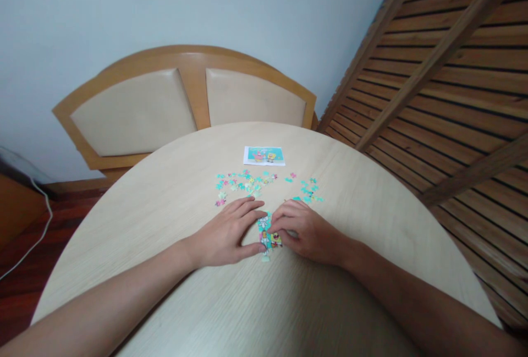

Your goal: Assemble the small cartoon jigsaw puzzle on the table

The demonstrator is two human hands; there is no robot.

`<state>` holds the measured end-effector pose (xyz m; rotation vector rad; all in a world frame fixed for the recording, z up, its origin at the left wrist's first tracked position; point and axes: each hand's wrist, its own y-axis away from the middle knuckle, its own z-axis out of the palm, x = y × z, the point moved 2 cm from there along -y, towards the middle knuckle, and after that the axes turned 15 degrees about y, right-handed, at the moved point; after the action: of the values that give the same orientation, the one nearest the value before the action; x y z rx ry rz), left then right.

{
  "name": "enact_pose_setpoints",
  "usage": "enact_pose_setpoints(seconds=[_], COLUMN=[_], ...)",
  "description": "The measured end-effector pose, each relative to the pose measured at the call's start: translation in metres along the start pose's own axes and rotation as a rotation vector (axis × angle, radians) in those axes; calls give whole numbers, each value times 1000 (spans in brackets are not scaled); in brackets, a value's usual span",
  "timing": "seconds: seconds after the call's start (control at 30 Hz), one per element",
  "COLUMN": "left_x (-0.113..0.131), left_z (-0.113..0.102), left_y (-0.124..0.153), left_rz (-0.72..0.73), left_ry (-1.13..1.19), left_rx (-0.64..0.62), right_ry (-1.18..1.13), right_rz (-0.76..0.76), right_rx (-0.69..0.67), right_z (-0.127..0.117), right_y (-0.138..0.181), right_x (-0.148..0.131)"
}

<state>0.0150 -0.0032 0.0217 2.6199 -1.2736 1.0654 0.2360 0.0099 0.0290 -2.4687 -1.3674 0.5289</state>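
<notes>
A small joined patch of jigsaw puzzle [266,235], teal with cartoon figures, lies on the round pale wooden table [173,181]. My left hand [226,233] rests flat beside it on the left, fingers stretched out and touching its top edge. My right hand [303,230] lies against its right side, fingers curled down and pressing on the pieces. Loose puzzle pieces [243,182] are scattered just beyond my hands, with a smaller group [308,189] to the right.
A reference picture card [264,155] lies farther back on the table. Behind the table stands a wooden bench back with beige padded panels [136,109]. A slatted wooden wall [454,71] runs along the right. A white cable [39,230] trails on the floor at left.
</notes>
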Motion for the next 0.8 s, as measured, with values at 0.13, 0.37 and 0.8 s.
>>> enact_pose_setpoints(seconds=[0.13, 0.37, 0.8], left_x=[1, 0, -2], left_z=[0, 0, 1], left_y=[0, 0, 1], left_rz=[-8, 4, 9], left_ry=[-18, -26, -54], left_rx=[-16, -11, -13], right_ry=[24, 62, 142], right_rz=[-22, -61, 116], right_rx=[-7, -12, 64], right_z=[-1, -2, -10], right_y=[0, 3, 3], right_x=[1, 5, 21])
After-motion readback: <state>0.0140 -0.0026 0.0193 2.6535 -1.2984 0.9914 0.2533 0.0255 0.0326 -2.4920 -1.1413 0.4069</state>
